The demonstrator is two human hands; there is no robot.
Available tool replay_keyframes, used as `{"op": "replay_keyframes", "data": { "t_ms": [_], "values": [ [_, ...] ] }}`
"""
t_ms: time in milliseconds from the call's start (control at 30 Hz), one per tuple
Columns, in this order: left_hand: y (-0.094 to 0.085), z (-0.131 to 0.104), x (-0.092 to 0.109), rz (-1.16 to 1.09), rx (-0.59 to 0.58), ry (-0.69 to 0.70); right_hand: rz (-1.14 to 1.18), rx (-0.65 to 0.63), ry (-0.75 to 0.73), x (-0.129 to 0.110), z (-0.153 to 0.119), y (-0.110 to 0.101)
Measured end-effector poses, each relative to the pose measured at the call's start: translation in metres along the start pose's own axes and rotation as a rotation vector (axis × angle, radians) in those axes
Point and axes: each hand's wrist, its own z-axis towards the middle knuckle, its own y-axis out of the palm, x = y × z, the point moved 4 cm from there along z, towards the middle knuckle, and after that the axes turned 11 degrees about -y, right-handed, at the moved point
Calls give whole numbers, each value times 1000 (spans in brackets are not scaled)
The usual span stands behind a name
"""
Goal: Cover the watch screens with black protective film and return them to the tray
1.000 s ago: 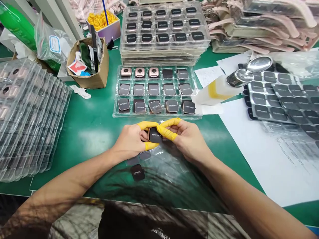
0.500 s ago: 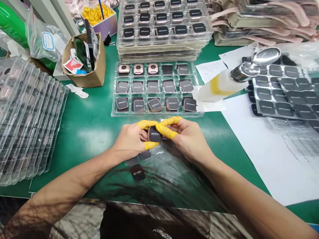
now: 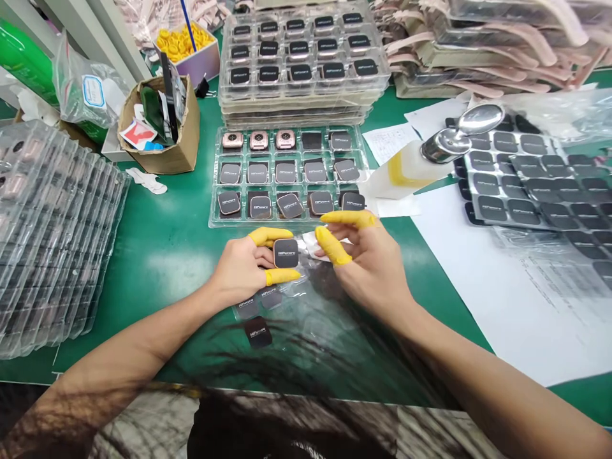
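My left hand (image 3: pixel 246 264) holds a square watch face with a black film (image 3: pixel 285 254) between yellow-covered thumb and forefinger. Right of it, my right hand (image 3: pixel 366 255) has its yellow-covered thumb and forefinger apart, while its other fingers curl against a white crumpled piece (image 3: pixel 320 245). Whether they grip that piece is hard to tell. Beyond both hands lies a clear tray (image 3: pixel 214 223) of watch faces, several under black films and three showing pink backs. Loose black films (image 3: pixel 258 331) lie on the green table (image 3: pixel 186 210) below my left hand.
Stacked clear trays (image 3: pixel 52 242) stand at the left, more trays (image 3: pixel 296 95) at the back. A pump bottle (image 3: pixel 406 169) is beyond my right hand, near film sheets (image 3: pixel 507 185) and white paper (image 3: pixel 507 287). A cardboard box (image 3: pixel 189 137) holds small items.
My right hand has come off the watch face and moved right, its thumb and forefinger now spread. My left hand still holds the watch face, slightly further left. The view has shifted a little.
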Motion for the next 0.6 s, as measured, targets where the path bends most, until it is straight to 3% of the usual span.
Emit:
{"op": "replay_keyframes", "data": {
  "t_ms": [100, 167, 233, 300, 367, 433, 533, 600],
  "values": [
    [-11, -4, 3, -252, 21, 16, -191, -211, -311, -8, -7, 5],
    [-21, -12, 12, -320, 122, 58, -332, -398, -489, -12, -12, 16],
    [-29, -17, 29, -270, 235, 107, -452, -479, -566, -12, -14, 23],
    [-27, -6, 55, -117, 294, 190, -485, -479, -579, -12, -13, 26],
    [-14, 27, 90, 105, 319, 312, -461, -470, -584, -11, -12, 25],
    [5, 74, 126, 377, 391, 452, -417, -463, -563, -9, -11, 22],
    [30, 146, 156, 942, 507, 340, -308, -467, -499, -5, -10, 16],
    [32, 168, 164, 1088, 554, 306, -243, -480, -478, -3, -9, 14]
  ]
}}
